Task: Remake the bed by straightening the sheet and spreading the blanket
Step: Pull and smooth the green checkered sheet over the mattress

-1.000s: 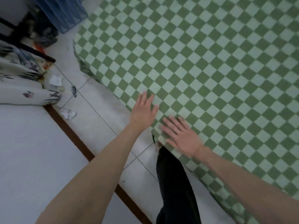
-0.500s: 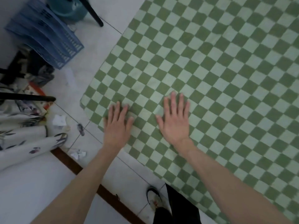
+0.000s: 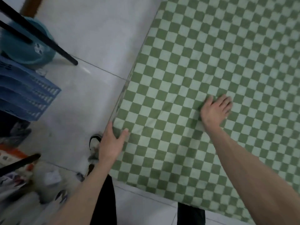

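1. The green checkered sheet [image 3: 203,65] covers the bed and fills the whole right and upper part of the view. Its left edge runs as a long diagonal from the top middle down to the near corner, right above the person's legs.
2. Left hand [image 3: 112,143] sits right at that side edge, close to the near corner. Thumb lies on top of the sheet; the other fingers [image 3: 109,127] are straight and pressed together along the edge, pointing up the bed. Can't tell if anything is tucked under them, but it doesn't look like a pinch.
3. Right hand [image 3: 214,109] is well in from the edge, palm down on the fabric, fingers a little spread and pointing away from the body. It's blurry, so that's about as fine as I can go.
4. The relation that matters imo: the edge's long axis runs straight ahead of the left fingers, so the left hand is the nearer one for sliding along it, while the right covers the middle. A few soft creases lie between the two hands.
5. Both arms are stretched forward, the right reaching further.
6. My guess is we're at sheet smoothing; no blanket in view.
7. The floor [image 3: 90,39] to the left has a blue basket [image 3: 27,93] and a teal bucket [image 3: 26,47], well apart from the bed.
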A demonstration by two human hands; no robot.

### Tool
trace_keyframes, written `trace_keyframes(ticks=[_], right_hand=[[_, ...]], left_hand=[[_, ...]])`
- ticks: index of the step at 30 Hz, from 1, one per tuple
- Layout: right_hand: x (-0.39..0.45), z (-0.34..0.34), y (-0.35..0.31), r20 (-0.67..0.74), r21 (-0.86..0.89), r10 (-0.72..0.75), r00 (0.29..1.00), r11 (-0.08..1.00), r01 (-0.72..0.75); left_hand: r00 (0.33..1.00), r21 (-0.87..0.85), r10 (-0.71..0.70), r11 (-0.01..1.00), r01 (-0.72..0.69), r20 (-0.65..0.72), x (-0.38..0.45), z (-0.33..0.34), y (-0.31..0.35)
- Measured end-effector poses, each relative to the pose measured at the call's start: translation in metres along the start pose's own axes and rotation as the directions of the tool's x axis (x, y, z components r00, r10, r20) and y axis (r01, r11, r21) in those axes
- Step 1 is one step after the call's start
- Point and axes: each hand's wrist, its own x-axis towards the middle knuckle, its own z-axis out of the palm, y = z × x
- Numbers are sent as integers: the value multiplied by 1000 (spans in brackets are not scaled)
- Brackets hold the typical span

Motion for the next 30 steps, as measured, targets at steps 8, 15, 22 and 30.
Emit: trace_keyframes(ticks=[8,15,22,30], right_hand=[[-135,100,-171,296,-276,-694,657,596,754],[-112,41,-136,181,-153,-512,840,829,538],[-44,-34,-74,134,200,485,864,840,-503],[67,20,-246,-48,35,120,992,992,-118]], left_hand=[[888,84,-20,996,-21,460,70,-90,9],[860,136,165,956,-260,483,100,-138,99],[765,-9,208,967,-255,609,132,-148,200],[780,-286,-204,851,439,591,236,-65,346]])
